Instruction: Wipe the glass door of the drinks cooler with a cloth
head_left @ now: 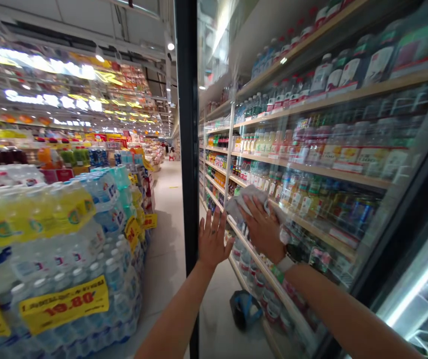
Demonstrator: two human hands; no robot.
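A glass door (292,117) with a dark frame stands before me. My left hand (213,237) lies on the glass beside the frame's left upright, its fingers stretched and spread, holding nothing. To its right, my right hand (262,227) presses a grey cloth (234,205) against the glass. The cloth is crumpled and sticks out past the fingers; part of it is hidden under the palm. A dark watch or band (293,253) sits on the right wrist. Shelves of bottled drinks (348,149) show in the glass; whether seen through it or reflected, I cannot tell.
The black door upright (188,149) stands left of my left hand. Beyond it runs an aisle floor (167,219), flanked by stacked packs of bottled drinks (60,234) with yellow price signs (64,304). A dark object with blue parts (244,309) appears low in the glass. A bright light strip (416,284) is at right.
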